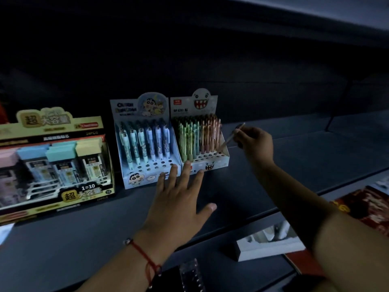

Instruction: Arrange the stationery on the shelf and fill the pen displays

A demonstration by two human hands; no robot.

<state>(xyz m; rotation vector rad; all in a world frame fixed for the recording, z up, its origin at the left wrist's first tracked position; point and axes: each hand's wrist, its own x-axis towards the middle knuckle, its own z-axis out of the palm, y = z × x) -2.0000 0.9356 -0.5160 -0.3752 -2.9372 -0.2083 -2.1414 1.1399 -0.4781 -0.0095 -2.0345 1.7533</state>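
Slim pen point(231, 137) above perforated cardboard display point(210, 161)

Three display boxes point(148, 142) stand side by side on the dark shelf point(294, 161).

A dark grey shelf board point(305, 157) is stretching across the view in very dim light, its front edge running from lower left up to the right. Behind it a dark back panel point(189, 60) is rising into shadow. Above, the pale underside of another shelf point(336, 9) is catching a little light at the top right. Below the front edge, a lower level point(263, 268) is showing dimly, with some faint light reaching it.
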